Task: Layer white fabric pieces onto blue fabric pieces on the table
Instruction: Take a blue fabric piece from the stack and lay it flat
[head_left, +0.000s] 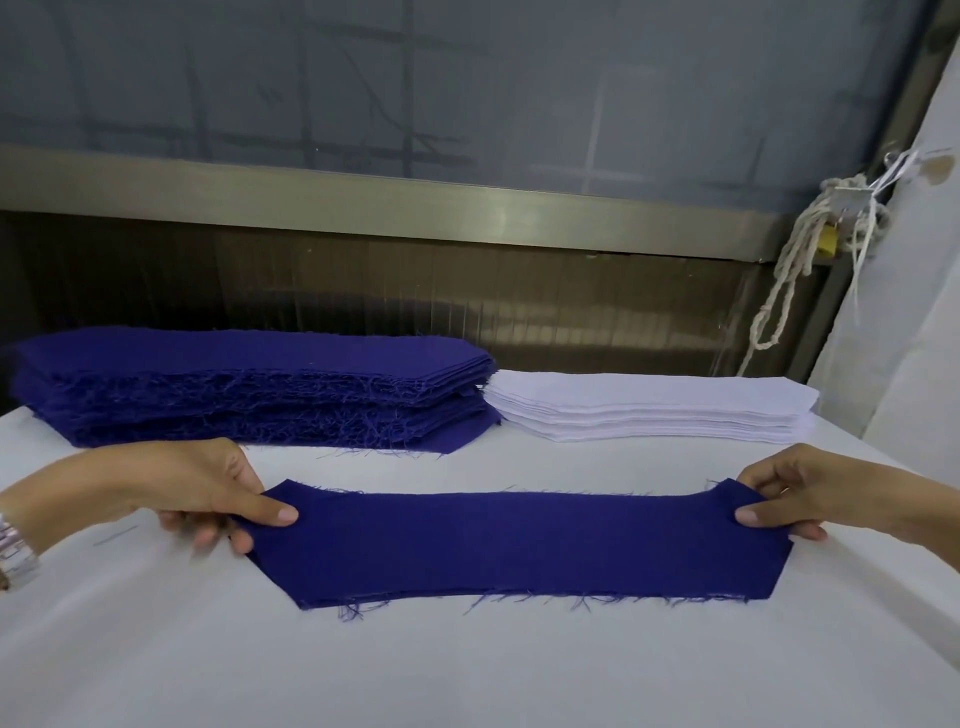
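the blue piece (519, 545) is pinched at both short ends: at one end by the left hand (208, 493), thumb on top and fingers curled beneath the edge, and at the other end by the right hand (810, 499) in the same manner. the piece is held stretched between the two grips, low over the table (467, 670). its near edge appears to rest on the white surface, while the far corners are lifted slightly. whether the middle is fully down cannot be told

the step in hand is judged to be the laying down of a base piece. light tension is to be kept between both grips until the piece lies flat, so that no fold or ripple is trapped. the frayed long edges are not to be tucked under. both ends are best released together

behind the piece, the blue stack (249, 384) lies at far left and the white stack (649, 408) just beside it at far right. a white piece is then to be drawn from the latter and matched outline to outline

a metal wristband (15, 551) is seen at the left wrist. no brand, label or legible writing is found anywhere in view
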